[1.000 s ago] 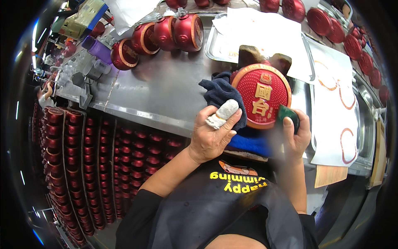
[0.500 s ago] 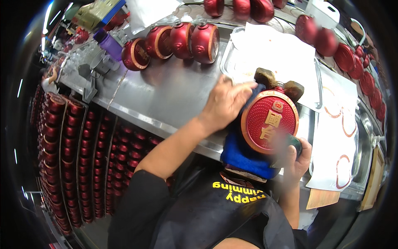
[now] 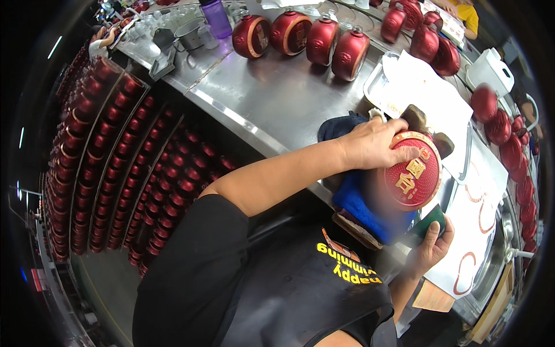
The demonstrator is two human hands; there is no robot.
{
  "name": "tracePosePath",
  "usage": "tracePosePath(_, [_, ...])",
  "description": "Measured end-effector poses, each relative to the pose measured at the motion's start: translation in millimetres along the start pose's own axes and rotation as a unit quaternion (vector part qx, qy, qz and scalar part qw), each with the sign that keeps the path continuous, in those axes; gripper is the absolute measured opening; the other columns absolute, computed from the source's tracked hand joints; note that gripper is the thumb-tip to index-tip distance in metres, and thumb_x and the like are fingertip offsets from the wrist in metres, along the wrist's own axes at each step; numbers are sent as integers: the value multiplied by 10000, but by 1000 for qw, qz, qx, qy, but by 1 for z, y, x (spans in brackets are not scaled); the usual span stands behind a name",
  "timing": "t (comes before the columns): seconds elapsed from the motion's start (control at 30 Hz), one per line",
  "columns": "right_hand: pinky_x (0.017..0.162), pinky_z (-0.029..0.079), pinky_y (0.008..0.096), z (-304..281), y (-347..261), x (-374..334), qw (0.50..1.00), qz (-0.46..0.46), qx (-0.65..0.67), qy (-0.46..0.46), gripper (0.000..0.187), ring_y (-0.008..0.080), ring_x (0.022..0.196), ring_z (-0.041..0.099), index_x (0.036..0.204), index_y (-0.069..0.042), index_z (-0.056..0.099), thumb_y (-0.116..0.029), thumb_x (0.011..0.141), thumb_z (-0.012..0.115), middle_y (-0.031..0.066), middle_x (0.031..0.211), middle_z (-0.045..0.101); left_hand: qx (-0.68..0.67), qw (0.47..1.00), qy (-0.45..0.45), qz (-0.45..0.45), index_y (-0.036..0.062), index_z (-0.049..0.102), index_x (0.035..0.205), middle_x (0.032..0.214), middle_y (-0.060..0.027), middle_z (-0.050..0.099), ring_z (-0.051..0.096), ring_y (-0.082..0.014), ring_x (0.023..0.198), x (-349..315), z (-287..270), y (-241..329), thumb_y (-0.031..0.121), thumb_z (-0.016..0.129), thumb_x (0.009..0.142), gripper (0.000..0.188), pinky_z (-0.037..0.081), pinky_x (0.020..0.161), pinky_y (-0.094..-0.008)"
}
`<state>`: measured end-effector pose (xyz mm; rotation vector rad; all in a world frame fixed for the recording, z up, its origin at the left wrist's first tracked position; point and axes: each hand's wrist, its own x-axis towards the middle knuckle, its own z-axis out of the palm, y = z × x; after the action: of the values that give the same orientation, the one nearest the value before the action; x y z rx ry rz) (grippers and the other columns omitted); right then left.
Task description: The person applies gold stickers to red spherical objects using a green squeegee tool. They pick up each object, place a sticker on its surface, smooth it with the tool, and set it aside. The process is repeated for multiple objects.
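Note:
A round, flat red bottle (image 3: pixel 411 184) with raised gold lettering and an orange-gold rim lies face up, tilted, on a blue cloth (image 3: pixel 359 203). My left hand (image 3: pixel 370 143) grips the upper left edge of it, the thumb resting on its face; the other fingers are partly hidden. Two brown worn blocks (image 3: pixel 414 118) flank the bottle's neck end. In my right hand (image 3: pixel 435 246), just below the bottle's lower right rim, a dark green flat piece (image 3: pixel 431 221) is pinched between thumb and fingers. A dark blue cloth (image 3: pixel 337 126) is bunched beside my left wrist.
Several similar red bottles (image 3: pixel 350 55) stand along the back of the metal table (image 3: pixel 260 87). White sheets (image 3: pixel 483 231) bearing orange-red rings lie at right, near a sink (image 3: pixel 509 231). Racks of red bottles (image 3: pixel 104 173) fill the left. Another person in yellow (image 3: pixel 467 20) is at the far right.
My left hand has moved from beside the bottle onto its upper edge, thumb on the face. My right hand with the green piece has drawn slightly away below the rim. The view has shifted.

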<state>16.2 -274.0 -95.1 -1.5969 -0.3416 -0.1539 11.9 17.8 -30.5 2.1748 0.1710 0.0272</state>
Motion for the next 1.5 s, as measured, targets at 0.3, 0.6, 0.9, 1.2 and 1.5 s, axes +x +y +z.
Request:
tracePosePath(0.3, [788,497,241,-11,-14,-7,999,-17,-34,10,315,133,895,598,1247,46,583,-213,1068,597,72,1057,626,-105,994,8,16,-72,619,1287,1155,-292,699,673,-387,1140,17,3,-5,663,625,939,813,505,1012,-428])
tracePosePath(0.6, [751,499,226,-15,-21,-6,998,-32,-22,44,250,94,840,592,1247,26,577,-121,1049,614,52,1037,642,-60,995,-38,67,-20,636,1239,1136,-244,711,697,-328,1097,9,-18,19,768,661,854,877,555,930,-389])
tracePosePath(0.9, [748,519,241,-26,-22,-8,998,-8,7,66,277,120,847,610,1287,5,568,-154,1061,587,62,1020,638,-31,981,-51,186,9,716,1206,1140,-249,730,703,-354,1090,13,-24,45,441,686,909,526,549,950,-416])
tracePosePath(1.2, [664,495,266,-39,-44,33,979,-14,195,-54,235,120,795,553,1245,-45,532,-195,1068,569,47,923,605,-172,916,148,330,-41,682,980,899,-227,711,719,-360,880,-33,-15,16,224,730,864,293,551,809,-409])
tracePosePath(1.5, [564,258,287,9,-73,60,969,39,241,-25,343,96,637,275,1289,75,545,-218,1122,486,-14,742,319,-409,822,340,204,26,695,1076,1025,-53,728,680,-117,957,-97,-120,-81,173,685,1003,164,546,856,-265])
